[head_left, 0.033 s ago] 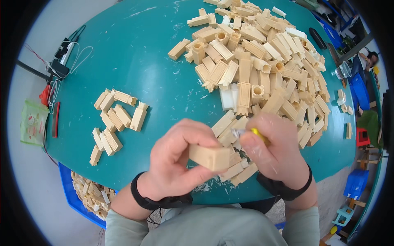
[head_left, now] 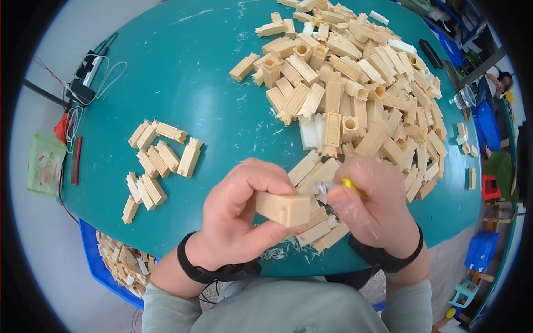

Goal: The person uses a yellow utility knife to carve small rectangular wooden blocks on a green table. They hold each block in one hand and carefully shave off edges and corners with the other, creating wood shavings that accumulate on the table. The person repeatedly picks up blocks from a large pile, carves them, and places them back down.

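My left hand [head_left: 241, 213] is closed round a beige, box-shaped plastic piece [head_left: 283, 209], with one end turned toward my right side and a small nub on that end. In my right hand [head_left: 375, 202] is a yellow-handled knife [head_left: 348, 186], its short blade pointing left toward the held piece. A small gap shows between blade and piece. Behind and under both hands spreads a large heap of similar beige pieces [head_left: 333, 91], some with scalloped, hollow ends. Thin pale shavings [head_left: 276, 253] lie on the table just below the held piece.
Several pieces [head_left: 158, 158] lie in a small group on the green table [head_left: 111, 166] at left. A blue bin [head_left: 100, 272] of pieces stands below its left edge. A power strip [head_left: 86, 72], cables, a red-edged bar [head_left: 76, 161] and a clear cup [head_left: 463, 97] sit near the edges.
The knife blade has moved slightly downward and its grip has shifted a little. My left hand keeps the beige piece in nearly the same place.
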The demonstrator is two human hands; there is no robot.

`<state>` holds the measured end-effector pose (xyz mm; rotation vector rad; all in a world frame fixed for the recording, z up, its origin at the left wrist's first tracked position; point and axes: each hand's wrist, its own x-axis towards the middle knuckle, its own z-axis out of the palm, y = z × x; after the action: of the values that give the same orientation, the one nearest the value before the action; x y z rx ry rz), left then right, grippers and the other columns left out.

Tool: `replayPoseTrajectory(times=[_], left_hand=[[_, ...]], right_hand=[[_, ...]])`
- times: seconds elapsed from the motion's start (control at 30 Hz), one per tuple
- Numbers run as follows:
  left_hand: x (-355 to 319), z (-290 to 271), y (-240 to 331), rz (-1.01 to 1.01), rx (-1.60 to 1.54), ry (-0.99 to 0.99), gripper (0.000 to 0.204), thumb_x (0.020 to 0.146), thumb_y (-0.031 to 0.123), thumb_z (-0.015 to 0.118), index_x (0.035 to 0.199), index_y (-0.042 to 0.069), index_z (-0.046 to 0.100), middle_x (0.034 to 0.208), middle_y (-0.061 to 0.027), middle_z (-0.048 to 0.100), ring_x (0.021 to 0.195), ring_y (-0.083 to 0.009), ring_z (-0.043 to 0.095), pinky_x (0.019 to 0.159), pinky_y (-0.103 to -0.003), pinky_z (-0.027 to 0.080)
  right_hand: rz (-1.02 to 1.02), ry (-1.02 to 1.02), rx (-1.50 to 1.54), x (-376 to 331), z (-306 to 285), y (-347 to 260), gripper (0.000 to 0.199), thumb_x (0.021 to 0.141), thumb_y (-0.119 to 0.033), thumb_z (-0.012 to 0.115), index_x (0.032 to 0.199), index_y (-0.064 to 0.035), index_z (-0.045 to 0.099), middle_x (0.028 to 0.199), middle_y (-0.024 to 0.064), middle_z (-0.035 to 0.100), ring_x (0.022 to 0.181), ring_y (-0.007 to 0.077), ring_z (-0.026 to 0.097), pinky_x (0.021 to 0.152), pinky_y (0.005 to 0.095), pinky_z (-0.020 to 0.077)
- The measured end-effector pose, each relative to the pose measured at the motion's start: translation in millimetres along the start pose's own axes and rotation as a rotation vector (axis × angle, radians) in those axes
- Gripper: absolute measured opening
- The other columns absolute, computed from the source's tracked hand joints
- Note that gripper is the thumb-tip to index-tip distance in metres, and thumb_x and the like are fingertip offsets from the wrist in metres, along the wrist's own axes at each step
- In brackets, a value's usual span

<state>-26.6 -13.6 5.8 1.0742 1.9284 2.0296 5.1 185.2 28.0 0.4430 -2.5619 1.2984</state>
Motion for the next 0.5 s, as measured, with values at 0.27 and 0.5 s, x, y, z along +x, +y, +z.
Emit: replayPoseTrajectory(times=[0.27,0.5], left_hand=[[0.1,-3.3,0.3,-0.009,-0.026,0.064,0.031,0.071,0.003,0.068,0.097,0.001,0.051,0.097,-0.0112,0.052,0.086,-0.0166,0.052,0.076,-0.027,0.042],[-0.6,-2.9,-0.3,0.001,-0.03,0.059,0.032,0.071,0.002,0.067,0.098,0.001,0.05,0.097,-0.0114,0.051,0.086,-0.0164,0.052,0.076,-0.027,0.042]], right_hand=[[-0.1,-0.073,0.004,-1.9,-0.4,-5.3,0.028,0.076,-0.028,0.067,0.069,-0.0066,0.051,0.055,0.0061,0.047,0.046,0.0225,0.047,0.04,0.0302,0.0344],[-0.143,-0.1,-0.054,-0.6,-1.6,-4.1,0.029,0.076,-0.03,0.066,0.07,-0.0064,0.051,0.056,0.0047,0.047,0.046,0.0206,0.048,0.04,0.0302,0.0354]])
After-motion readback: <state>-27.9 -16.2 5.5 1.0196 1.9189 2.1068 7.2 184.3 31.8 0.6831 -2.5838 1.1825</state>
